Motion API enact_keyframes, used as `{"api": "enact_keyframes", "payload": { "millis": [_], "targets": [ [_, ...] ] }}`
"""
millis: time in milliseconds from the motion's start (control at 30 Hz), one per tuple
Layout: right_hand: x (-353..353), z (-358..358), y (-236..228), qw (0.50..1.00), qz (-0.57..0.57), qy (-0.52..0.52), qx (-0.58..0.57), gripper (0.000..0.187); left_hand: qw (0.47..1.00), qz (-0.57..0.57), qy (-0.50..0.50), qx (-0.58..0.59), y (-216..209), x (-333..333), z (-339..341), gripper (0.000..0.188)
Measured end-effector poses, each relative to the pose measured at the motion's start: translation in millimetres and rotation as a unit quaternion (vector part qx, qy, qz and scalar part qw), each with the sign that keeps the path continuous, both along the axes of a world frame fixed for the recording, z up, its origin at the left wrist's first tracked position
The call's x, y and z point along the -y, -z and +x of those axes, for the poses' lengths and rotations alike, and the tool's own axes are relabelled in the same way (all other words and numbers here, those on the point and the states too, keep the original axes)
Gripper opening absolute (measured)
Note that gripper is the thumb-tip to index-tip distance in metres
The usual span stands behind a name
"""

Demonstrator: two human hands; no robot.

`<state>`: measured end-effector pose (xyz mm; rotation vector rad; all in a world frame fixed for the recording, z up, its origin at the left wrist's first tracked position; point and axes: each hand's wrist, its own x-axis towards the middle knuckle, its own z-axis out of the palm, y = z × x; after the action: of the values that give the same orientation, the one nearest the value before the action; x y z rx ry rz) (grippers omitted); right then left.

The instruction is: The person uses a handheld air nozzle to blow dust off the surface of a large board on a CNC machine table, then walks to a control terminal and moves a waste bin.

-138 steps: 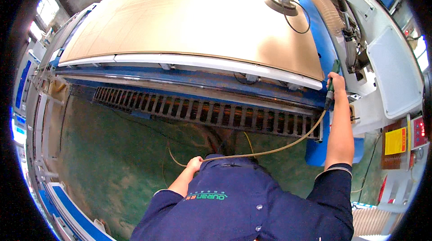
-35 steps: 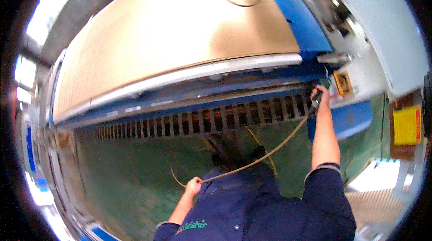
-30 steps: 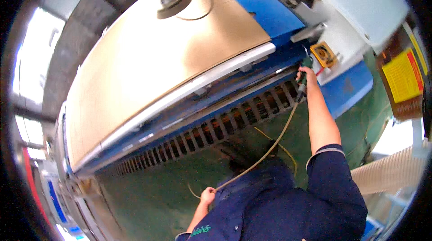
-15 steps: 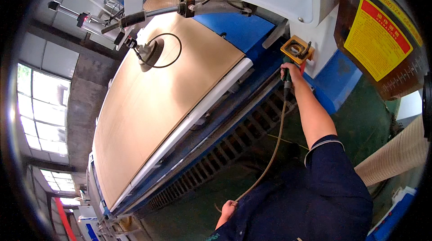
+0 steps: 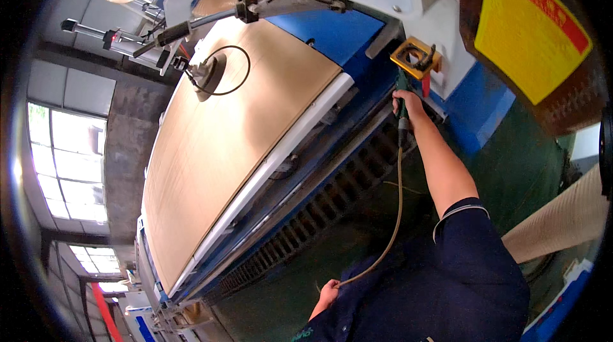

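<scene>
With my right arm stretched forward, my right hand [image 5: 408,101] is wrapped around a dark green hand tool that looks like an air blow gun [image 5: 401,112]. Its upper end is just below a yellow metal bracket [image 5: 397,55] on the machine. From the tool's lower end a thin tan hose [image 5: 399,195] hangs in a curve across the front of my body. Low in the view, my left hand [image 5: 329,292] is closed on that hose near its other visible end.
A large tan board [image 5: 242,131] lies on the machine bed, behind a white edge rail [image 5: 268,176]. Above the board hangs a suction cup [image 5: 209,79] on an arm. A slotted rack [image 5: 332,198] runs along the bed. At the right are a yellow sign [image 5: 530,36] and a ribbed duct [image 5: 555,214].
My view has shifted slightly, so the bracket and right hand appear a little further left. Both hands keep their hold on the tool and hose.
</scene>
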<state>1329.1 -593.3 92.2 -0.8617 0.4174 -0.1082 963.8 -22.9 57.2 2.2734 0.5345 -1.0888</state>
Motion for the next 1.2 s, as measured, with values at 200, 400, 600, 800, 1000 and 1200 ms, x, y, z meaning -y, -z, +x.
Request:
{"api": "enact_keyframes", "payload": {
  "millis": [200, 400, 600, 800, 1000, 1200],
  "targets": [
    [-40, -22, -3, 0.997, -0.071, 0.020, 0.033, 0.033, 0.999, -0.046, 0.007, -0.018, -10, -54, -14, 0.022],
    [-27, -47, 11, 0.989, -0.115, 0.073, 0.050, 0.043, 0.990, 0.075, 0.101, -0.058, -32, -98, 23, 0.018],
    [-35, -60, 40, 0.986, -0.067, 0.096, 0.116, 0.040, 0.969, 0.075, 0.234, -0.039, -4, -188, -8, 0.021],
    [-29, -101, 81, 0.980, -0.065, 0.097, 0.164, 0.032, 0.925, 0.136, 0.335, -0.117, -41, -85, 34, 0.016],
    [-20, -106, 99, 0.986, 0.085, 0.053, 0.130, 0.019, 0.895, 0.188, 0.369, -0.167, -50, 38, 71, 0.018],
    [-9, -80, 102, 0.983, 0.124, 0.022, 0.135, 0.023, 0.853, 0.190, 0.440, -0.209, -32, 92, 85, 0.013]
  ]
}}
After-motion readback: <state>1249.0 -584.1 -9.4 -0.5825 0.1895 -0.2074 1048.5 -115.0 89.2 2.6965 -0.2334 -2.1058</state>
